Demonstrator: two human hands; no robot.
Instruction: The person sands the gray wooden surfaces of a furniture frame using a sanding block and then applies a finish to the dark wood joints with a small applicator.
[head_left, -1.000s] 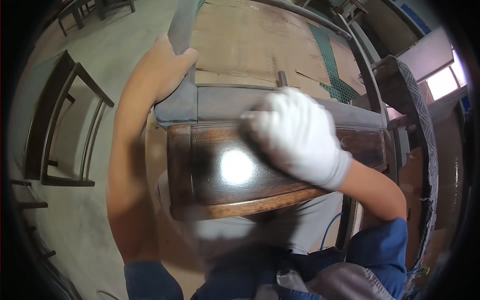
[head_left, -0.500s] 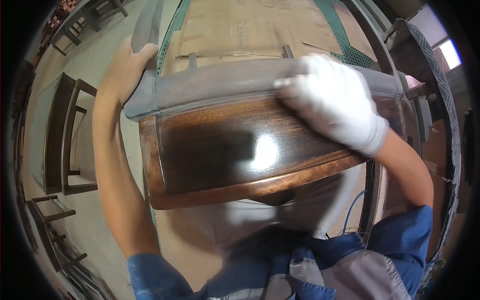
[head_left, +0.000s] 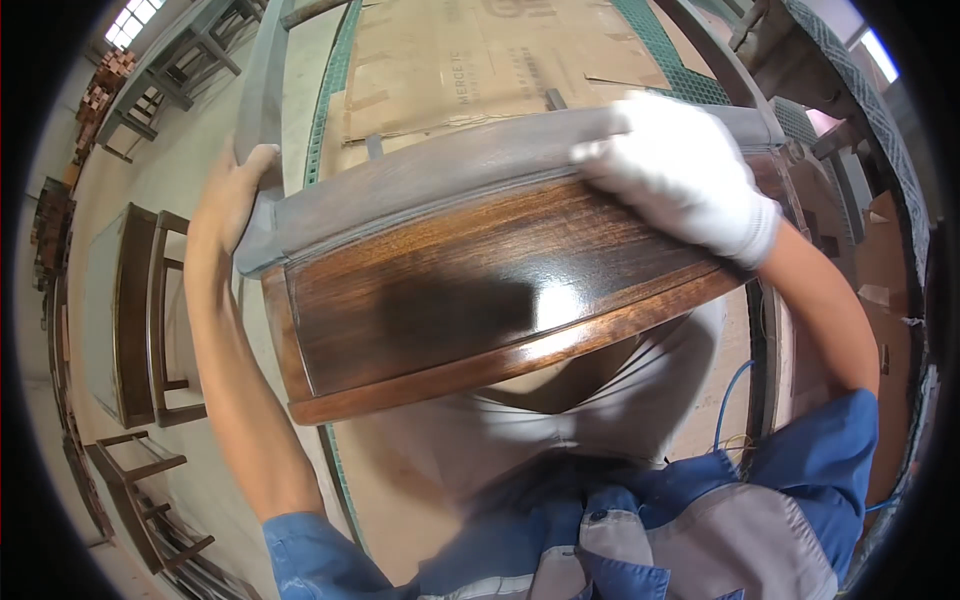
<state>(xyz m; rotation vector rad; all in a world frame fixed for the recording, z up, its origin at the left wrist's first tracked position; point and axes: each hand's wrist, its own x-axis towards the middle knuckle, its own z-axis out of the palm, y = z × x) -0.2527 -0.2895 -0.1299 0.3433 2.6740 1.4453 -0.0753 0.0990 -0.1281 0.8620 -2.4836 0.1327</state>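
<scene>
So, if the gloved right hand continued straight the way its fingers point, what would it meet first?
The right hand points left along the grey top edge of the wooden panel. It would probably slide along that edge toward the bare left hand; nothing else shows between them.

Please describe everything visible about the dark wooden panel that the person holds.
The wooden panel is glossy dark brown, with a raised rim and a dull grey band along its upper edge. It is tilted, its right end higher. The bare left hand grips its left end; the white-gloved right hand rests on its upper right edge.
</scene>
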